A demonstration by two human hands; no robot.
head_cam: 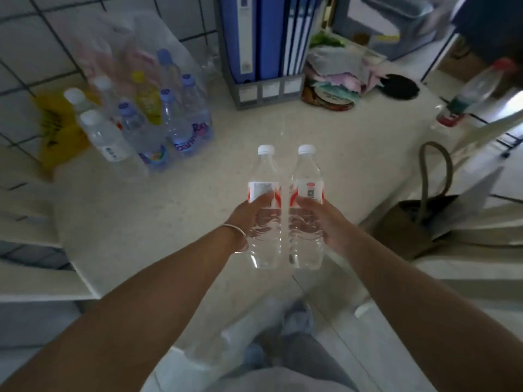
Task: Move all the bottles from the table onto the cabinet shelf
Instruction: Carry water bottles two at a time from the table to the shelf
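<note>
Two bottles held side by side above the table (198, 193) | left hand (249, 213) grips left bottle (264, 222) | right hand (319, 219) grips right bottle (307, 216) | bottle cluster (147, 117) far left of them

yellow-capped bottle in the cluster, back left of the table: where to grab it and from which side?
Take the yellow-capped bottle by its neck, just under the cap, coming from above. It stands upright, hemmed in by the purple-capped bottles and white-capped bottles, so its body looks hard to reach from the side. Both the left hand and right hand already hold a bottle.
</note>
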